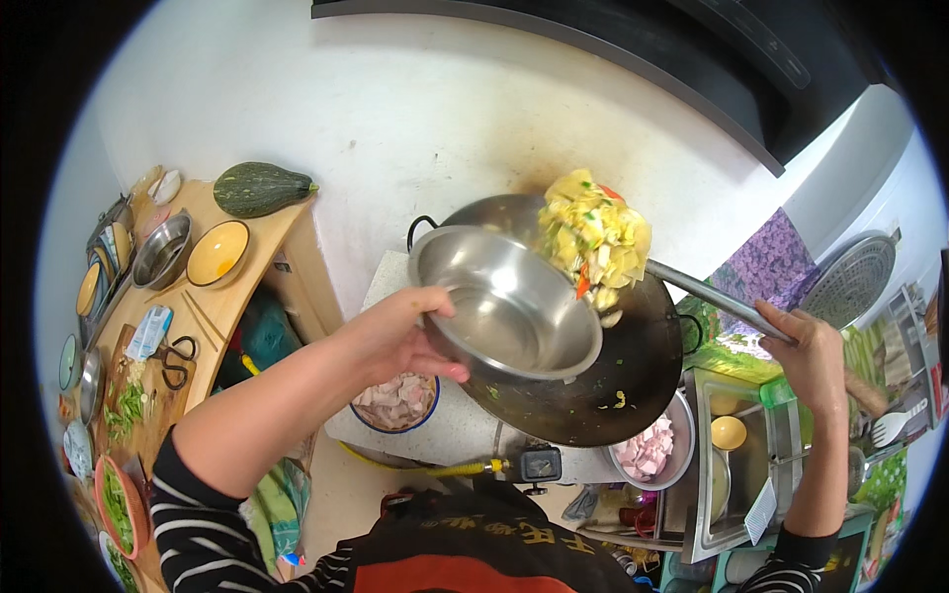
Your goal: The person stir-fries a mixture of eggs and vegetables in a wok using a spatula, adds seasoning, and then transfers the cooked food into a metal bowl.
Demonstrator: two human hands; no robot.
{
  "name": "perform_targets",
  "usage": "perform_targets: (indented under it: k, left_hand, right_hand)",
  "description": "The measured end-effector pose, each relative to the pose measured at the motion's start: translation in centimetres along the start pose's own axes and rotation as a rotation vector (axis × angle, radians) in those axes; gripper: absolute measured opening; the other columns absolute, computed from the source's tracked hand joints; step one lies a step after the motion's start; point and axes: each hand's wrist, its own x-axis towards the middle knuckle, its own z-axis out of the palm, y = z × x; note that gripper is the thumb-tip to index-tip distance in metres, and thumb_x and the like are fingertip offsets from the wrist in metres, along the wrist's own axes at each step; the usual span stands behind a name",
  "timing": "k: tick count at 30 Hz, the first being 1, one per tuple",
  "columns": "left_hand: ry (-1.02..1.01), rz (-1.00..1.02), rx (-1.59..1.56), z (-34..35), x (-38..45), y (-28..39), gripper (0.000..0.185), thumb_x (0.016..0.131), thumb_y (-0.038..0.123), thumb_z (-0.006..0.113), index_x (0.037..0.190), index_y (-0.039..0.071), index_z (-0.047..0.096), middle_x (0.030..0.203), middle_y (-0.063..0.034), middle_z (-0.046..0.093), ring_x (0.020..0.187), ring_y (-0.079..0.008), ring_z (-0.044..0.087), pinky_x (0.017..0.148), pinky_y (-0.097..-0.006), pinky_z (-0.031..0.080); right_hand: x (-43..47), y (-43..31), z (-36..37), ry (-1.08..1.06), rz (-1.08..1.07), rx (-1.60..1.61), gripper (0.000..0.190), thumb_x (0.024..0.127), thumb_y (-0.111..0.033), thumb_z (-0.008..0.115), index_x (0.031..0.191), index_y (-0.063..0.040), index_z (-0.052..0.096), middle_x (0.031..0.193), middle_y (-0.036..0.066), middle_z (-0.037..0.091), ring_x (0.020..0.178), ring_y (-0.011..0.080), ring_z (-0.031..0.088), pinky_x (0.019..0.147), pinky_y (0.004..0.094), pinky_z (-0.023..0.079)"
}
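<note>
My left hand (408,333) grips the rim of an empty stainless steel bowl (504,311), tilted above a large black wok (630,370). With my right hand (804,352) I hold the long handle of a cooking ladle or turner (715,300). Its head is hidden under a heap of cooked food (593,237), with yellow slices, green bits and red pieces. That heap is raised over the wok, beside the bowl's far right rim. A few scraps of food (619,402) stick to the wok's inner wall.
Bowls of cut raw meat flank the wok, one at lower left (397,404), one at lower right (645,452). A wooden counter (259,244) at left bears a green squash (259,190), scissors (178,363) and bowls. The sink (712,519) is at right; a black range hood (593,33) hangs above.
</note>
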Motion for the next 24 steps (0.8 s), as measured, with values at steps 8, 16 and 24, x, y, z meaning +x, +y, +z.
perform_targets:
  k: [8,16,24]
  left_hand:
    - [0.085,0.033,-0.088,-0.2,3.9,-1.5,0.046,0.071,0.016,0.053,0.104,-0.016,0.051,0.092,-0.0305,0.062,0.078,-0.0396,0.066,0.075,-0.0403,0.059]
    - [0.218,0.139,0.009,-2.2,-1.8,0.9,0.047,0.073,0.015,0.055,0.114,-0.006,0.049,0.106,-0.0224,0.061,0.08,-0.0328,0.067,0.085,-0.045,0.055]
    - [0.48,0.251,-0.109,-5.6,-8.9,0.0,0.049,0.073,0.01,0.05,0.118,-0.009,0.044,0.106,-0.0219,0.06,0.08,-0.0312,0.068,0.068,-0.0387,0.062]
  right_hand:
    - [-1.1,-4.0,-0.4,0.517,-0.546,-0.656,0.043,0.071,-0.003,0.065,0.109,-0.023,0.069,0.071,0.001,0.053,0.063,0.0169,0.053,0.057,0.0329,0.042]
    - [0.7,3.1,1.1,0.044,-0.084,-0.442,0.037,0.073,-0.016,0.069,0.109,-0.023,0.068,0.072,0.008,0.06,0.068,0.0264,0.061,0.064,0.0405,0.047]
    - [4.1,6.2,9.4,-0.369,-0.037,-0.601,0.034,0.075,-0.021,0.07,0.109,-0.026,0.068,0.08,0.009,0.067,0.077,0.0282,0.066,0.069,0.0405,0.051]
